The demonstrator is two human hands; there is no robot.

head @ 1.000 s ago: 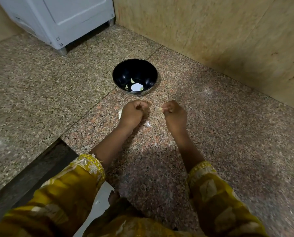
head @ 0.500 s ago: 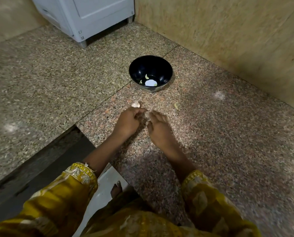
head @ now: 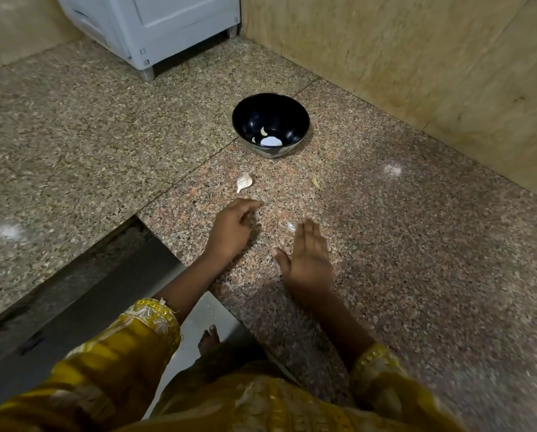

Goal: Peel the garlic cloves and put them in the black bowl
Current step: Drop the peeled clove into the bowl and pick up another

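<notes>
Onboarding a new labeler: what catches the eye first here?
A black bowl stands on the granite surface near the wall, peeled cloves inside. An unpeeled garlic clove lies between it and the left hand; the right hand is spread open beside, blurred.

Single head-worn wide-angle view, high over the granite surface [head: 432,275], pitched forward and down. Faces the far corner between beige wall [head: 416,51] and grey cabinet [head: 173,23]. Close in: left hand [head: 232,227] and right hand [head: 309,263] mid-frame, yellow sleeves [head: 130,347] along the bottom edge. Farther out, upper centre: black bowl [head: 248,116]. Motion blur lower right.
</notes>
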